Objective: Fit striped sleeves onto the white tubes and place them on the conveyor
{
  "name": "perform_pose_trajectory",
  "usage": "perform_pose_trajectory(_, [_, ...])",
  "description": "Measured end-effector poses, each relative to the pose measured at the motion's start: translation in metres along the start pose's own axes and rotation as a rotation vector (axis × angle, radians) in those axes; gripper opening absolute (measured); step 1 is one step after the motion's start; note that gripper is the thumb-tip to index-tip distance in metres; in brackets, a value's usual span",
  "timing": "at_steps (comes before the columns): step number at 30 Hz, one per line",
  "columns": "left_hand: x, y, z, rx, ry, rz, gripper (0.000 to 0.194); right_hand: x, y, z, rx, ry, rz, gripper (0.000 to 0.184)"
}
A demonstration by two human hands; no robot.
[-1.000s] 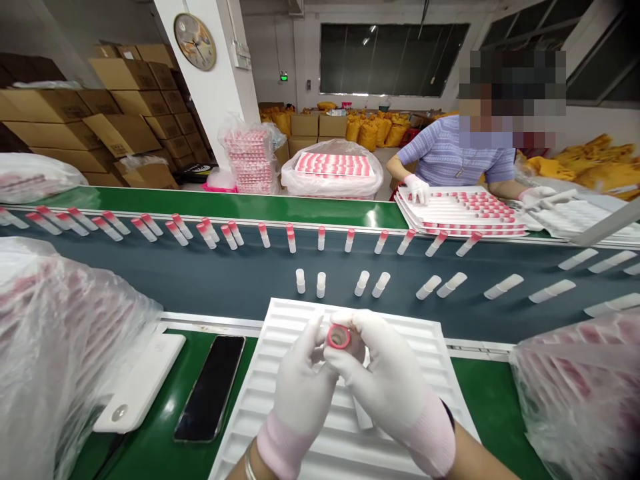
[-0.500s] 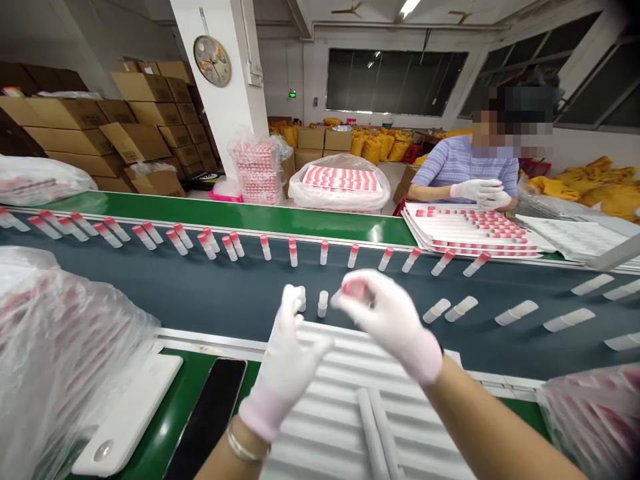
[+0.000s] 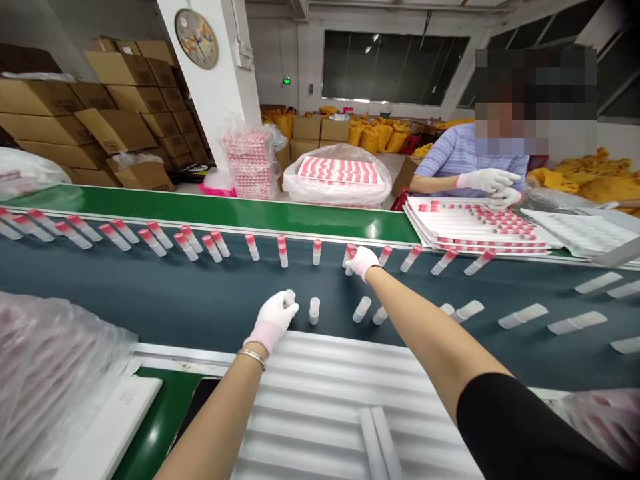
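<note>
In a white glove, my right hand (image 3: 364, 263) reaches to the far row on the belt, its fingers closed around a small red-and-white tube (image 3: 349, 257). The fingers partly cover that tube, and another may stand right beside it. Nearer to me, my left hand (image 3: 273, 321), gloved too, has its thumb and fingers round a plain white tube (image 3: 290, 297) by the belt's near side. One more white tube (image 3: 314, 311) stands upright just right of it. Below my hands lies a ridged white foam sheet (image 3: 320, 393) with two white foam strips (image 3: 379, 440) on it.
Several red-topped tubes (image 3: 283, 252) line the far side of the dark belt (image 3: 200, 303); several white tubes (image 3: 361, 309) stand to the right. Across the green ledge (image 3: 225, 213) a co-worker's gloved hands (image 3: 487, 180) are over stacked trays (image 3: 450, 230). Plastic-wrapped trays (image 3: 55, 380) lie left.
My right hand has moved away from me to the far row with the red-and-white tube. My left hand has gone from open fingers to closing on a white tube.
</note>
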State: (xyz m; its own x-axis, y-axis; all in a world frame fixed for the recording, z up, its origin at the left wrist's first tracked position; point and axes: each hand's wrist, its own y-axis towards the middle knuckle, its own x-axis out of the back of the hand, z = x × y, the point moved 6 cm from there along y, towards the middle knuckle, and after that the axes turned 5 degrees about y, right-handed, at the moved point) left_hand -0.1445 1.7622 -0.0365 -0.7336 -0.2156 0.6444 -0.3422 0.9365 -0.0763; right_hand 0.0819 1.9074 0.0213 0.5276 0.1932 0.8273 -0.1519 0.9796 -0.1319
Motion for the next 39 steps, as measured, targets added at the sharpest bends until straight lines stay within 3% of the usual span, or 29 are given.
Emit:
perform_pose_trajectory(4, [0.021, -0.027, -0.015, -0.035, -0.076, -0.132, 0.034, 0.037, -0.033, 0.004, -0.024, -0.047, -0.077, 0.043])
perform_pose_trajectory(6, [0.030, -0.053, -0.021, -0.074, -0.138, -0.196, 0.035, 0.058, -0.079, -0.005, -0.031, -0.065, -0.149, 0.053])
perform_pose_trajectory(8, [0.032, -0.087, -0.028, -0.141, -0.239, -0.236, 0.029, 0.066, -0.143, -0.016, 0.096, -0.077, -0.146, 0.039])
perform_pose_trajectory(9, [0.029, -0.104, -0.031, -0.177, -0.287, -0.224, 0.023, 0.057, -0.180, -0.023, 0.195, -0.111, -0.029, 0.025])
perform_pose_trajectory(11, [0.012, -0.140, -0.038, -0.218, -0.347, -0.114, 0.013, 0.024, -0.257, -0.048, 0.320, -0.188, 0.318, 0.016])
perform_pose_trajectory(13, [-0.017, -0.173, -0.043, -0.203, -0.371, 0.081, 0.011, -0.015, -0.325, -0.081, 0.308, -0.251, 0.598, 0.012])
perform_pose_trajectory(15, [-0.046, -0.202, -0.046, -0.164, -0.416, 0.248, 0.009, -0.047, -0.371, -0.106, 0.295, -0.176, 0.692, 0.011])
perform_pose_trajectory(17, [-0.066, -0.223, -0.050, -0.124, -0.460, 0.336, 0.024, -0.073, -0.396, -0.120, 0.312, -0.093, 0.660, 0.014])
perform_pose_trajectory(20, [-0.074, -0.238, -0.062, -0.143, -0.474, 0.352, 0.035, -0.097, -0.410, -0.128, 0.378, -0.162, 0.526, 0.016])
perform_pose_trajectory(23, [-0.065, -0.244, -0.085, -0.259, -0.471, 0.371, 0.030, -0.099, -0.416, -0.123, 0.425, -0.200, 0.446, 0.016])
perform_pose_trajectory(27, [-0.050, -0.247, -0.102, -0.340, -0.419, 0.357, 0.028, -0.054, -0.402, -0.113, 0.243, 0.233, 0.407, 0.014])
perform_pose_trajectory(29, [-0.043, -0.247, -0.107, -0.380, -0.328, 0.296, 0.022, -0.020, -0.384, -0.105, 0.159, 0.512, 0.307, 0.011])
perform_pose_trajectory(32, [-0.038, -0.248, -0.119, -0.474, -0.183, 0.268, 0.011, 0.024, -0.354, -0.090, 0.177, 0.782, 0.112, 0.011])
perform_pose_trajectory(34, [-0.037, -0.248, -0.126, -0.511, -0.130, 0.282, 0.011, 0.039, -0.339, -0.079, 0.239, 0.812, 0.048, 0.010])
perform_pose_trajectory(39, [-0.034, -0.244, -0.137, -0.549, -0.022, 0.291, 0.012, 0.060, -0.324, -0.050, 0.464, 0.610, 0.023, 0.017])
